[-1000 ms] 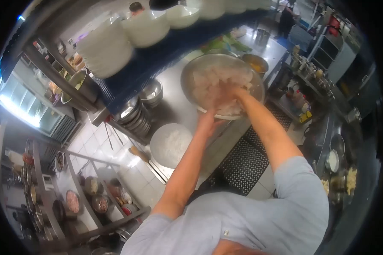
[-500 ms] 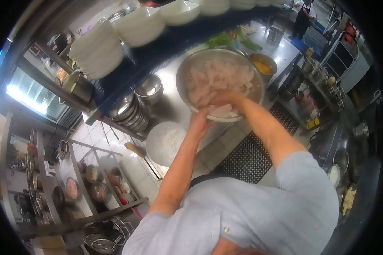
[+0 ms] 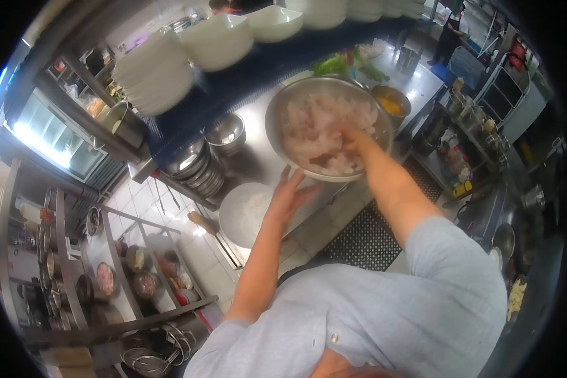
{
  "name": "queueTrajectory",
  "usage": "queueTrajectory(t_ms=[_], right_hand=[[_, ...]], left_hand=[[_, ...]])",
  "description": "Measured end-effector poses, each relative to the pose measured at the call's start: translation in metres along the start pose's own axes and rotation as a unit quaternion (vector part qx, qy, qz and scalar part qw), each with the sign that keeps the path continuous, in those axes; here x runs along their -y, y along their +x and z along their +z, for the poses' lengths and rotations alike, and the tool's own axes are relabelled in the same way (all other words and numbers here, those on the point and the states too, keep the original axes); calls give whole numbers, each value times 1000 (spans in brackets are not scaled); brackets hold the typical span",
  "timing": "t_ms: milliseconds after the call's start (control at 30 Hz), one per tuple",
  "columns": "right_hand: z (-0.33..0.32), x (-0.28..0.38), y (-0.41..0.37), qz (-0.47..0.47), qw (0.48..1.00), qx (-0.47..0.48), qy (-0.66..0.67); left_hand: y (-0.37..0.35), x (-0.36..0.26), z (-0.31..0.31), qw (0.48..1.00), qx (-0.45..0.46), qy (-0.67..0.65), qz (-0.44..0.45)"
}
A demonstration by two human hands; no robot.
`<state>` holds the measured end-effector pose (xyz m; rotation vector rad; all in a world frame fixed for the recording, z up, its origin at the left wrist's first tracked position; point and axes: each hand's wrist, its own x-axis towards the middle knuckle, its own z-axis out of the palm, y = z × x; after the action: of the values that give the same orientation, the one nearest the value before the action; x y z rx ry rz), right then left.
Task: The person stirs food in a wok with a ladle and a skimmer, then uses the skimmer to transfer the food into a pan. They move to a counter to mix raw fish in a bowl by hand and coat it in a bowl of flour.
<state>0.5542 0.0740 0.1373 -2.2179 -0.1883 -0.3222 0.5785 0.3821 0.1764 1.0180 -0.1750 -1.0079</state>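
A large metal bowl point(image 3: 276, 132) full of pale raw pieces of fish or meat point(image 3: 324, 123) stands on the steel counter. My right hand point(image 3: 354, 140) reaches over its near right side into the pieces; its fingertips are hidden among them and blurred. Just outside the near left rim is my left hand point(image 3: 291, 196), open, fingers spread and smeared by motion, holding nothing. Below and left of that hand sits a wide bowl of white powder point(image 3: 242, 217).
Stacked metal bowls point(image 3: 198, 170) and a smaller bowl point(image 3: 225, 131) stand left. White dishes point(image 3: 217, 43) line the shelf above the counter. A pot of yellow liquid point(image 3: 390, 104) and green leaves point(image 3: 334, 65) lie beyond the large bowl. Another person point(image 3: 452, 34) stands far right.
My left hand has let go of the large bowl's near rim and drawn back to the left, fingers spreading. My right hand has shifted slightly within the pieces, which have been rearranged.
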Motion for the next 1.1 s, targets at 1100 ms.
queueTrajectory(t_ms=[1100], right_hand=[[54,371,-316,104,878,-393,252]], left_hand=[[-106,179,-22,890,347,185,-233]])
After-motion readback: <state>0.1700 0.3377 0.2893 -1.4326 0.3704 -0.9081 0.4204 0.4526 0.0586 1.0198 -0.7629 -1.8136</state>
